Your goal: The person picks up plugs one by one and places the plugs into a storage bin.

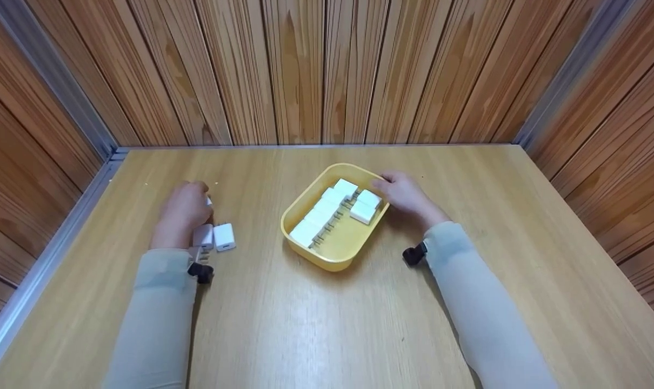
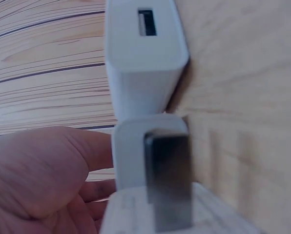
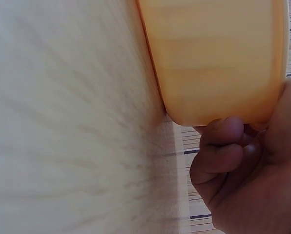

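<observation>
My left hand (image 1: 184, 208) is curled at the left of the table, pinching a white charger plug (image 1: 208, 201) mostly hidden by the fingers. Close by stand other white charger plugs (image 1: 225, 237). In the left wrist view, one plug (image 2: 145, 46) shows its USB port, and metal prongs (image 2: 171, 185) stick out in front of the hand (image 2: 43, 175). With its thumb at the rim and fingers curled outside, my right hand (image 1: 408, 194) grips the right side of a yellow plastic tray (image 1: 340, 248). Inside are a row of white plugs (image 1: 319, 214) and two more (image 1: 362, 212) opposite.
The wooden table (image 1: 284, 324) is bounded by a wood-plank wall (image 1: 300, 70) at the back and others at the sides. Metal framing (image 1: 51, 259) runs along the left edge. Tiny pale specks lie on the table near the left hand.
</observation>
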The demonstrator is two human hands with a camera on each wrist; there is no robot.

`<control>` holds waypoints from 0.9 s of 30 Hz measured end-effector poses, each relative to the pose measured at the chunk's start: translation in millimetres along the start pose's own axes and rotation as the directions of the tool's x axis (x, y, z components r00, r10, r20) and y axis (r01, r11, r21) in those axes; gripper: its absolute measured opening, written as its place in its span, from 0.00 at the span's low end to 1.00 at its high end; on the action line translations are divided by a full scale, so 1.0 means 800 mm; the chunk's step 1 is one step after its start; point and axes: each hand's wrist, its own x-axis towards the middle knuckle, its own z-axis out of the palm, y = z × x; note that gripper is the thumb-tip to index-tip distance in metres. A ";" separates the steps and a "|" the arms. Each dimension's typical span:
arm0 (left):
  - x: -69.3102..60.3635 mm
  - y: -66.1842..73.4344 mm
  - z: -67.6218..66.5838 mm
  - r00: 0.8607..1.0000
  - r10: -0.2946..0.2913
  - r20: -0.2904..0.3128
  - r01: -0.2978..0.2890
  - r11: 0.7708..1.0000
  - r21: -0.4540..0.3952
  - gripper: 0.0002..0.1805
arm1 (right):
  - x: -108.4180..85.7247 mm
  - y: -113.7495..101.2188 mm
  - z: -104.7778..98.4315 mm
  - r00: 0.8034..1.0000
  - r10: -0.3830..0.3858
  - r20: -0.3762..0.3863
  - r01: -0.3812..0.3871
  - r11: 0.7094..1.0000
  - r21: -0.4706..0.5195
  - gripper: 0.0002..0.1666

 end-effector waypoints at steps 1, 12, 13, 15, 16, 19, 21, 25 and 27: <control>-0.001 -0.001 0.000 1.000 0.004 -0.007 -0.004 1.000 0.006 0.28 | 0.000 -0.001 0.000 1.000 0.001 0.002 -0.001 1.000 -0.002 0.24; 0.001 0.005 0.000 0.998 -0.035 -0.048 0.034 0.999 -0.001 0.24 | 0.000 0.002 0.001 1.000 -0.006 0.001 0.006 1.000 0.004 0.25; 0.002 0.007 0.000 0.998 -0.033 -0.053 0.033 0.999 0.004 0.24 | -0.001 0.002 0.000 1.000 -0.010 -0.002 0.010 1.000 0.007 0.25; 0.003 0.008 0.000 0.998 -0.035 -0.053 0.035 0.999 0.006 0.24 | -0.001 0.002 -0.001 1.000 -0.019 -0.005 0.019 1.000 0.003 0.24; 0.003 0.009 0.000 0.998 -0.037 -0.051 0.037 0.999 0.004 0.24 | -0.001 0.003 -0.002 1.000 -0.020 -0.007 0.020 1.000 0.001 0.24; 0.003 0.010 0.000 0.998 -0.050 -0.039 0.048 0.998 -0.028 0.24 | 0.000 0.003 -0.002 1.000 -0.016 -0.006 0.016 1.000 0.003 0.25; 0.003 0.010 -0.001 0.998 -0.048 -0.036 0.047 0.998 -0.048 0.25 | 0.000 0.002 -0.002 1.000 -0.009 -0.003 0.009 1.000 0.008 0.26; 0.000 0.013 -0.005 0.998 -0.040 -0.043 0.036 0.996 -0.086 0.27 | 0.001 0.001 -0.001 1.000 0.013 0.011 -0.014 1.000 0.011 0.28; -0.002 0.017 -0.007 0.998 -0.042 -0.049 0.037 0.993 -0.116 0.28 | 0.000 0.001 -0.001 1.000 0.019 0.015 -0.019 1.000 0.009 0.28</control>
